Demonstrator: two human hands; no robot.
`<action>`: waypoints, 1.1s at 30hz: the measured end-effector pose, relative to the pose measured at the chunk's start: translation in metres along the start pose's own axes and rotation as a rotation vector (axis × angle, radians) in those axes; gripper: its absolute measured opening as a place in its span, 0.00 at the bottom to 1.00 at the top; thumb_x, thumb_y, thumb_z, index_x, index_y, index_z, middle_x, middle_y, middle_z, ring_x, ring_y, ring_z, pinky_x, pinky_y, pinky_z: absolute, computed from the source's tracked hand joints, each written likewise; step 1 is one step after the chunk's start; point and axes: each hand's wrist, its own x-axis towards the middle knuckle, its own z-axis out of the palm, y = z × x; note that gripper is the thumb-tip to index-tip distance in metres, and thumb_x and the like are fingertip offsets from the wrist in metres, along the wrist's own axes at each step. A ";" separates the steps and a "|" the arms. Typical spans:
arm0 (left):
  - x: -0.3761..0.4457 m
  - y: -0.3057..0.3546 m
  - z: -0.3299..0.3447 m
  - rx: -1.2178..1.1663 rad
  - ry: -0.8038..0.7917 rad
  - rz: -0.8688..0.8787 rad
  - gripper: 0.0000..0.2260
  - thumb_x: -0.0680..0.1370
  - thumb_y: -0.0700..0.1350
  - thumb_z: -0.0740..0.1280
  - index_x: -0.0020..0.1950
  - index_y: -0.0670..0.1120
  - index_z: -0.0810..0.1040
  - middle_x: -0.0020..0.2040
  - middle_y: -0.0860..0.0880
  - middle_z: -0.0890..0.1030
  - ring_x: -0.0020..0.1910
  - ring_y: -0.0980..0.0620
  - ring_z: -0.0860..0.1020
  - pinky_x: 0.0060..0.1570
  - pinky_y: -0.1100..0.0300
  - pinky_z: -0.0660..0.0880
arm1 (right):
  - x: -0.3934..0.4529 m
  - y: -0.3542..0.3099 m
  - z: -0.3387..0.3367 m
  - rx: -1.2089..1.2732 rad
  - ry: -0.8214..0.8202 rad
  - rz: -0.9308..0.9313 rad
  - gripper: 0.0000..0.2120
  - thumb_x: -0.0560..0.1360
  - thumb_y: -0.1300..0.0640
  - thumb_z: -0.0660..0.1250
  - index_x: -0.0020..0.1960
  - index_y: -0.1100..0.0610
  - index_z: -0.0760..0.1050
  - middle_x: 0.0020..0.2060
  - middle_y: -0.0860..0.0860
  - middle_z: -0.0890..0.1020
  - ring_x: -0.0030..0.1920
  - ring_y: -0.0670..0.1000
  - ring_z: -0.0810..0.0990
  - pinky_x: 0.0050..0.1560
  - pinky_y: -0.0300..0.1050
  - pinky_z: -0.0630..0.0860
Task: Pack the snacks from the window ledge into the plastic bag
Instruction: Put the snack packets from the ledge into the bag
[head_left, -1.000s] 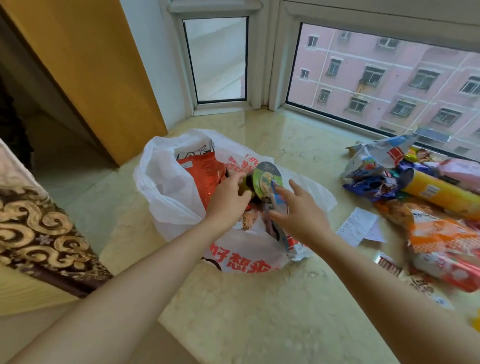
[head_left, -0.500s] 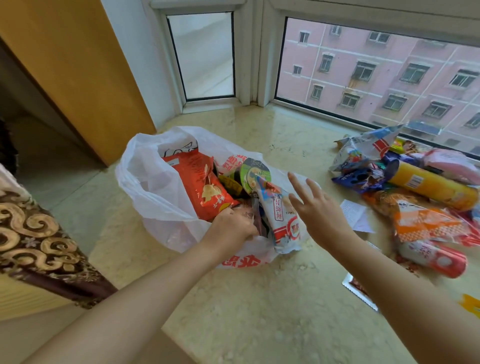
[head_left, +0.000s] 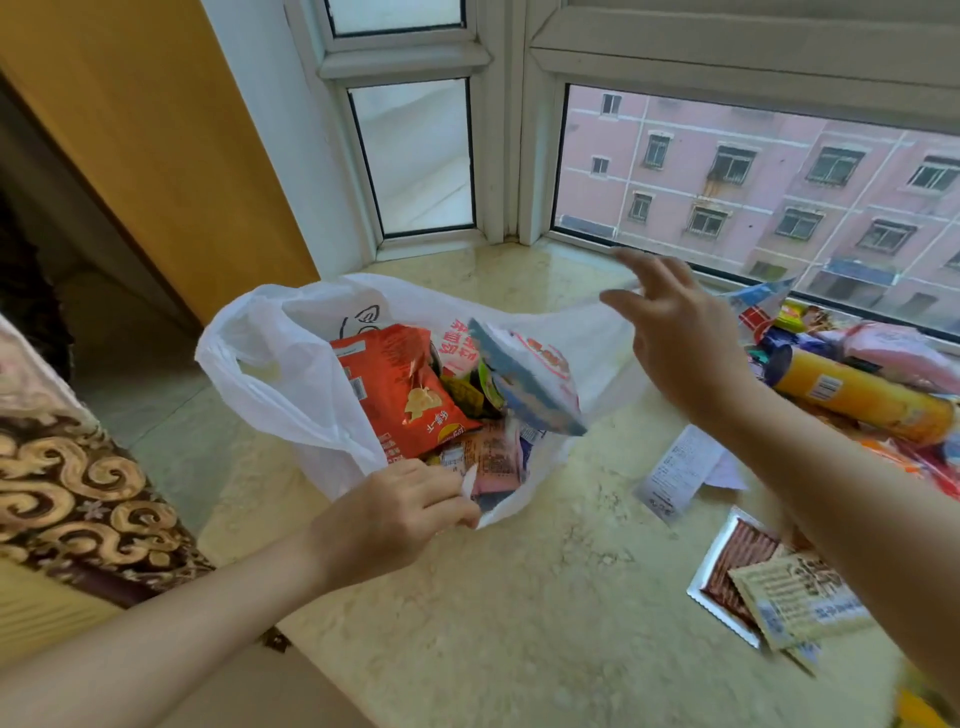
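A white plastic bag (head_left: 291, 374) with red print lies open on the marble window ledge (head_left: 519, 597). Inside it are a red chip packet (head_left: 405, 389), a white and blue packet (head_left: 530, 382) and several smaller wrappers. My left hand (head_left: 395, 512) pinches the bag's near rim. My right hand (head_left: 675, 332) hovers above the ledge, right of the bag, fingers spread and holding nothing. More snacks are piled at the right: a yellow tube (head_left: 862, 395), a pink packet (head_left: 898, 353) and orange packets.
A paper receipt (head_left: 675, 473) lies between the bag and the pile. Two flat packets (head_left: 769, 587) lie near the right front edge. The window frame (head_left: 514, 156) runs behind the ledge. A patterned cloth (head_left: 78, 488) and a wooden panel (head_left: 156, 130) stand at left.
My right hand let go of the packet in the bag and moved up and right toward the pile. My left hand shifted from inside the bag to its near rim.
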 end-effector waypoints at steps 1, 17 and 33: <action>0.000 0.001 0.003 -0.006 0.007 0.008 0.04 0.75 0.37 0.68 0.46 0.45 0.81 0.39 0.49 0.78 0.38 0.53 0.72 0.41 0.66 0.64 | 0.003 -0.001 -0.002 0.017 0.029 -0.029 0.13 0.66 0.74 0.66 0.48 0.63 0.81 0.60 0.62 0.78 0.55 0.65 0.78 0.28 0.52 0.78; 0.076 -0.030 0.083 0.346 -0.592 -0.340 0.27 0.82 0.59 0.51 0.78 0.59 0.44 0.79 0.47 0.42 0.78 0.43 0.43 0.72 0.37 0.46 | -0.032 -0.002 0.015 -0.147 -0.389 -0.205 0.16 0.71 0.69 0.62 0.56 0.59 0.78 0.50 0.55 0.82 0.46 0.55 0.79 0.34 0.45 0.79; 0.051 -0.113 -0.013 0.819 -0.172 -0.626 0.42 0.77 0.53 0.64 0.78 0.54 0.36 0.79 0.42 0.45 0.78 0.43 0.46 0.71 0.37 0.40 | 0.014 -0.033 0.034 -0.402 -0.392 -0.120 0.47 0.66 0.56 0.75 0.77 0.51 0.53 0.72 0.61 0.65 0.66 0.66 0.72 0.58 0.72 0.68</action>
